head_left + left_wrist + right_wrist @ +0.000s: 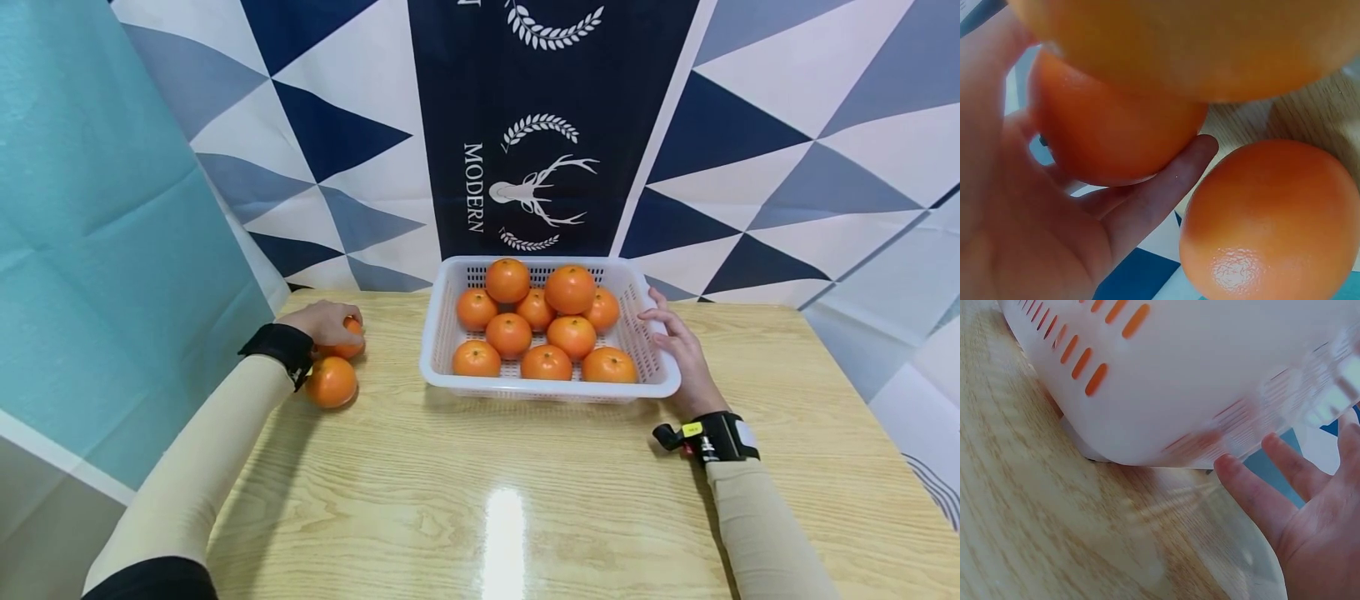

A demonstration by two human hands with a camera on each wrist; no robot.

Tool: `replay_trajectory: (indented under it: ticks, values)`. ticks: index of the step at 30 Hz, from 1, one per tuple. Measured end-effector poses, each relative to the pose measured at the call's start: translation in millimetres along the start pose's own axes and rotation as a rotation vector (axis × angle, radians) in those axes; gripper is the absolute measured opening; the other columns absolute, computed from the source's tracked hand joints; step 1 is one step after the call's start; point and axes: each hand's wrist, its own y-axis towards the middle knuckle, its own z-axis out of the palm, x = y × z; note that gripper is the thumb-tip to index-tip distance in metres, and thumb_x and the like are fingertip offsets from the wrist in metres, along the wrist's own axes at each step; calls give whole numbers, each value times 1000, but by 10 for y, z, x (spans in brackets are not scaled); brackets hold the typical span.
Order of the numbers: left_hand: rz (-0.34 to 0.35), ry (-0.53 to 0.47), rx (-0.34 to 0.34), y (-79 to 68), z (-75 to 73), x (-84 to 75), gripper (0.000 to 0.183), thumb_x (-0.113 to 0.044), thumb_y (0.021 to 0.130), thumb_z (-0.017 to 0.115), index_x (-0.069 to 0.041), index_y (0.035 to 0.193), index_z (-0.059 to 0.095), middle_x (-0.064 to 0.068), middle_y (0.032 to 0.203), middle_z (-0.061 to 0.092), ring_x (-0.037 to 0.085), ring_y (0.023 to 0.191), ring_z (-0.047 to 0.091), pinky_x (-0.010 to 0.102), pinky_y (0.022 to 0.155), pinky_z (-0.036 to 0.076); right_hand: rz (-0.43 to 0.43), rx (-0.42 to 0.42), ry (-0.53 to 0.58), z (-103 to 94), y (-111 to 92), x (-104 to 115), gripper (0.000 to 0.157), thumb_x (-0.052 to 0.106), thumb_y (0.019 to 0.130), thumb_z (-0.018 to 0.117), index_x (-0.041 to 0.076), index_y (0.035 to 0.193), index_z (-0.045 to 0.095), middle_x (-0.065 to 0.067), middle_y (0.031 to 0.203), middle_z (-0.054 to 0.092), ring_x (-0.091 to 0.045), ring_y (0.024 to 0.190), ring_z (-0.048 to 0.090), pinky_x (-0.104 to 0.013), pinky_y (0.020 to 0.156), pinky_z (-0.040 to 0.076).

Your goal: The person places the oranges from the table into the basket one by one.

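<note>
At the left side of the table, my left hand [324,321] reaches over a small group of oranges. Its fingers curl round one orange [1116,125], mostly covered by the hand in the head view. Close by, on the near side, lies another orange [332,382]. The left wrist view also has an orange [1272,219] just beyond the fingertips and one large across the top. My right hand [686,358] is at the right end of a white plastic basket [551,386], its extended fingers [1254,490] against the outer wall. Several oranges [509,335] sit inside, some stacked on others.
The basket stands at the back of the wooden table [420,483], close to a wall covering [360,150] with triangles and a deer print. A teal cloth [97,208] hangs at the left. Bare wood lies between the left oranges and the basket.
</note>
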Motion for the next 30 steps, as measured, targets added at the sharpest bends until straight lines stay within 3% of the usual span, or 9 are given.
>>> replay_trajectory:
  ticks: [17, 24, 30]
  values:
    - [-52, -50, 25, 18, -1, -9, 42, -34, 79, 63, -15, 117, 60, 18, 112, 58, 33, 86, 55, 30, 54, 39, -24, 3, -3, -24, 12, -28, 32, 7, 103, 40, -1, 133, 49, 0, 172, 1, -26, 156, -2, -19, 114, 37]
    - [13, 12, -17, 9, -65, -55, 46, -33, 81, 63, -11, 120, 60, 17, 111, 61, 34, 94, 54, 37, 72, 41, -15, -11, -22, -40, 9, -44, 32, 8, 103, 41, -1, 133, 49, 1, 172, 2, -25, 156, -2, -21, 117, 33]
    - [57, 31, -53, -9, -179, -77, 47, -34, 83, 65, -9, 122, 60, 17, 106, 60, 30, 80, 56, 32, 60, 43, -3, -19, -28, -24, 0, -29, 33, 10, 104, 41, 0, 134, 49, 2, 172, 1, -23, 156, -4, -29, 124, 24]
